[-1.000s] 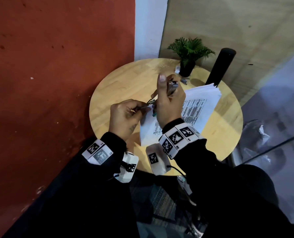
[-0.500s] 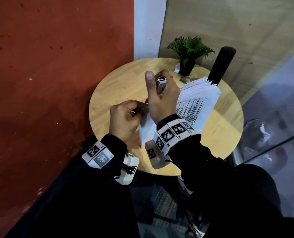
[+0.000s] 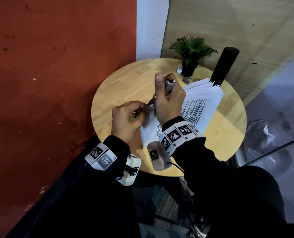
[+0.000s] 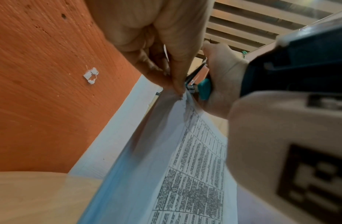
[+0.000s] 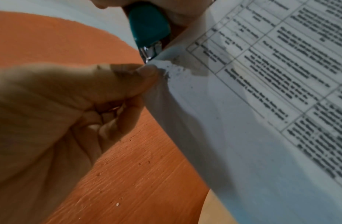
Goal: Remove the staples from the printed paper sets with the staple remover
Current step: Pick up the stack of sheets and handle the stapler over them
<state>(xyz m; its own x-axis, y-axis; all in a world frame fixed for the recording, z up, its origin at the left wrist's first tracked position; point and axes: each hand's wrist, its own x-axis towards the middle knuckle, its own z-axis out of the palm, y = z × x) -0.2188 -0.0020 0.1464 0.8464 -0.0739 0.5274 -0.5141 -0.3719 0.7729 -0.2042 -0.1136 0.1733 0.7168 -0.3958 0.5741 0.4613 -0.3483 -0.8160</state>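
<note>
Over the round wooden surface (image 3: 118,86) the person's left hand (image 3: 125,121) has a tight grip on the top corner of a printed paper set (image 4: 187,174), thumb and forefinger pinching the frayed, torn-looking edge so the sheets lift off the wood and slope down toward the body. The right hand (image 3: 168,103) is curled round the staple remover (image 5: 149,25), thumb upright along it; its teal handle and metal tip show from the wrist views, the tip pressed right against that same pinched corner, just beside the left fingertips (image 5: 147,74). Whether a staple sits in the tip I cannot tell, as the spot is small and blurred. The held set is printed with a table of dense text. Behind the right hand a fanned stack of more papers (image 3: 204,93) lies on the surface, its far edge near a black cylinder (image 3: 226,66). A small potted plant (image 3: 191,54) stands at the back edge, well apart from the hands. An orange-red wall (image 3: 57,66) runs along the left.
</note>
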